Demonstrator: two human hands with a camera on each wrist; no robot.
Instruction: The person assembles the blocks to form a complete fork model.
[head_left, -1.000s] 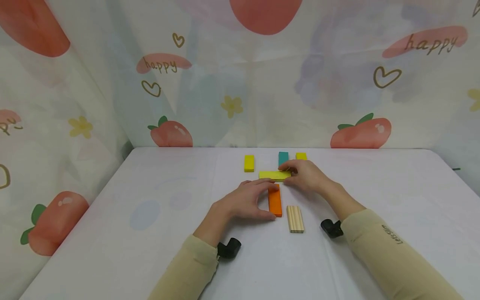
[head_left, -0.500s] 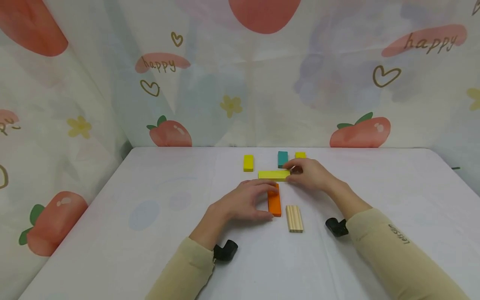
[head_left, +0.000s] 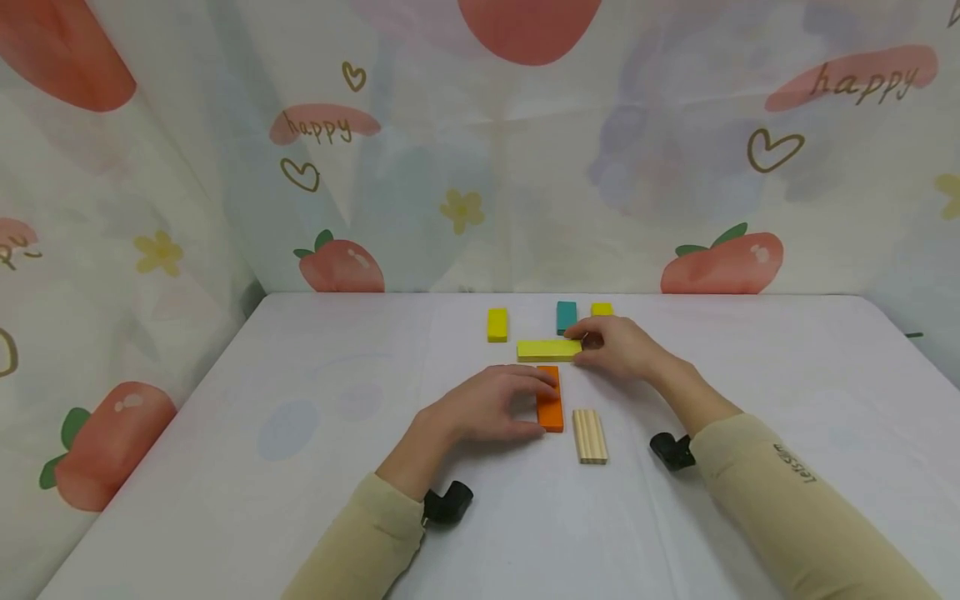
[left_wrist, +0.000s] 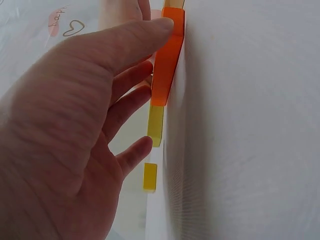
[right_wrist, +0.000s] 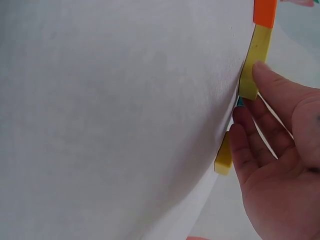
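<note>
An orange block [head_left: 551, 418] lies lengthwise on the table. The fingers of my left hand [head_left: 487, 407] reach over its top, while the thumb is at its near left corner, as the left wrist view also shows. Just beyond lies a long yellow block [head_left: 546, 351], set crosswise. My right hand [head_left: 622, 346] pinches this block's right end, thumb on the near side and fingertips on the far side; exact finger contact is partly hidden. A teal block [head_left: 566, 317] lies just past those fingertips. Near the left hand is a ridged pale wooden block [head_left: 590, 437].
A short yellow block [head_left: 497, 325] lies at the back left of the group. Another yellow block [head_left: 602, 309] is behind the right hand, partly covered. The table [head_left: 300, 517] has a white cloth, with a patterned curtain [head_left: 540, 167] behind its far edge.
My right hand has shifted slightly right along the long yellow block. The left fingertips have drawn back from the yellow block's near edge onto the orange block. The blocks look unmoved.
</note>
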